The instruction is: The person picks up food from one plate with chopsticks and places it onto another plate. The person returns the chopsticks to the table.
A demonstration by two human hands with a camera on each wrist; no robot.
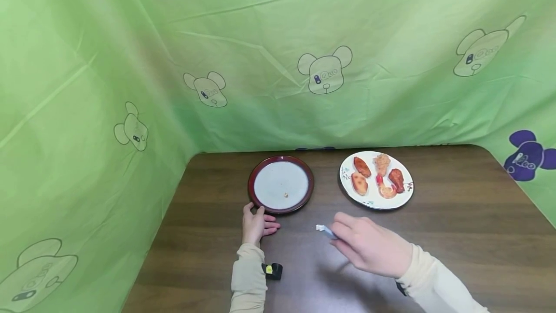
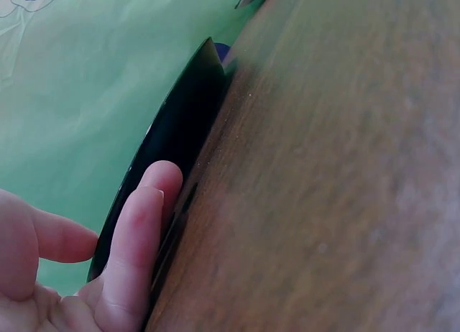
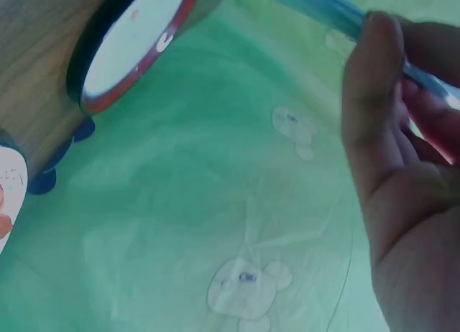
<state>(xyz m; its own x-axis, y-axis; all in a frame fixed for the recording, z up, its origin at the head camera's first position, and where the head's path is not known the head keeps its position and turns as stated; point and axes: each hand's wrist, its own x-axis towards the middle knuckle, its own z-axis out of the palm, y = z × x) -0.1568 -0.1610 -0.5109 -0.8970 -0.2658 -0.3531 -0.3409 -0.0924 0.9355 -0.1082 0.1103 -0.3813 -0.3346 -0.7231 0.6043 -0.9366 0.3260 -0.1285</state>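
Note:
My left hand [image 1: 256, 226] is at the near left edge of a dark-red-rimmed plate [image 1: 311, 182] with a pale centre and a small brown bit [image 1: 285, 195] on it. In the left wrist view one fingertip touches the plate's dark edge [image 2: 183, 109], while other fingers [image 2: 136, 228] lie fairly straight along its outer side. Above the table, my right hand [image 1: 373, 248] pinches a light-blue brush [image 1: 328, 232] with a white, bristle-like tip pointing left toward the plate. Thumb and fingers surround its blue handle [image 3: 316, 5] in the right wrist view.
To the right, a white patterned plate [image 1: 369, 203] holds several food pieces, among them a drumstick [image 1: 396, 178] and a shrimp [image 1: 386, 190]. Both plates stand on a brown wooden table [image 1: 460, 216]. A green curtain [image 1: 269, 124] with bear prints encloses the back and left.

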